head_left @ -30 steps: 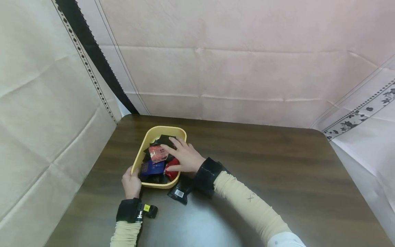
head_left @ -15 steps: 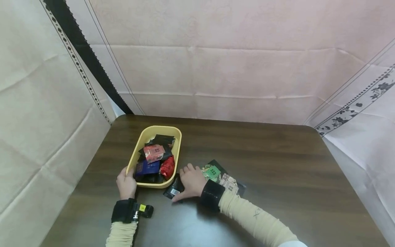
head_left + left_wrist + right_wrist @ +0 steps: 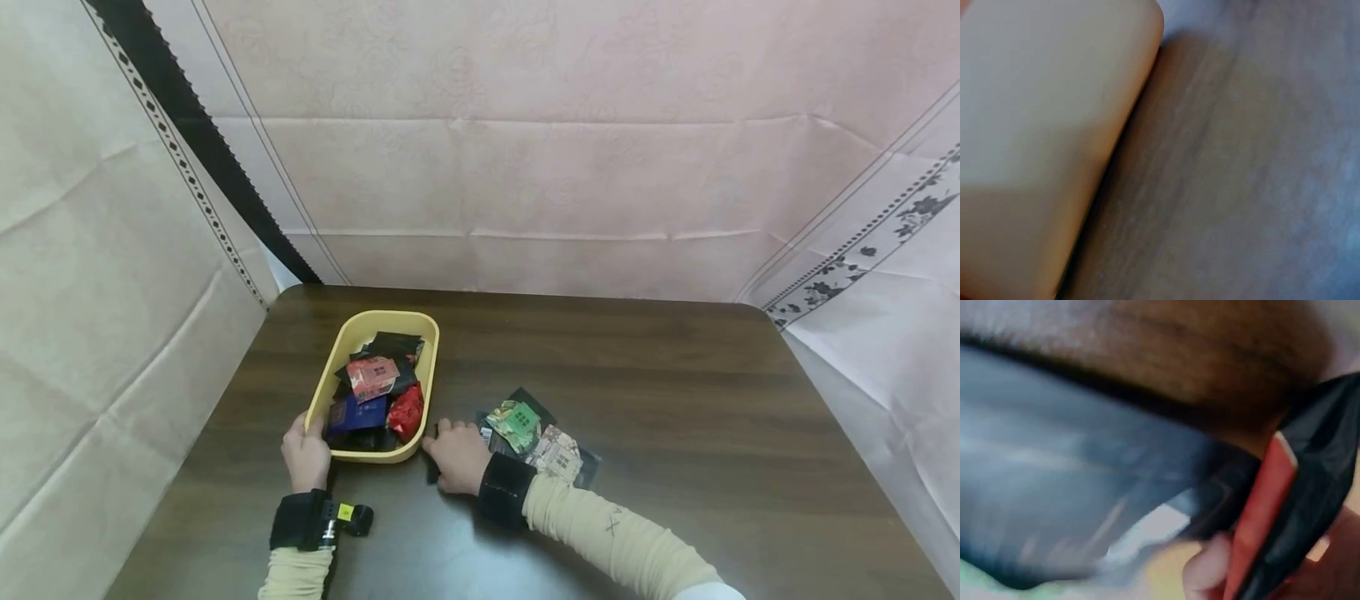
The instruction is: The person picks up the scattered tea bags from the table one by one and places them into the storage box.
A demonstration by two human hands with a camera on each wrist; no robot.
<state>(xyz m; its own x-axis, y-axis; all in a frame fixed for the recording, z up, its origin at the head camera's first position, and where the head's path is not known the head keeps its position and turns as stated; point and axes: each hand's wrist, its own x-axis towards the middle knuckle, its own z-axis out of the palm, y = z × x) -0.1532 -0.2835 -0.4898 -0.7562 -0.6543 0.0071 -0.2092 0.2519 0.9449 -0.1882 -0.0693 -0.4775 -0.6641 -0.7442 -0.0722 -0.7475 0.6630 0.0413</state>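
Observation:
My left hand grips the near left corner of a yellow plastic basket, with the thumb at the rim. Its pale outer wall fills the left side of the left wrist view. Inside lie several small packets, among them a shiny red packet, a dark blue packet and a black one with a pinkish-red label. Just right of the basket, my right hand pinches a black packet with a red label, mostly hidden under the hand in the head view.
Right of my right hand lie dark packets, one with a green label and one with a beige label. A grey-black packet looms close in the right wrist view. Cloth hangs behind the brown wooden table.
My right hand has come out of the basket, down to the black packet beside it, and its fingers have closed on that packet. The left hand stays on the basket.

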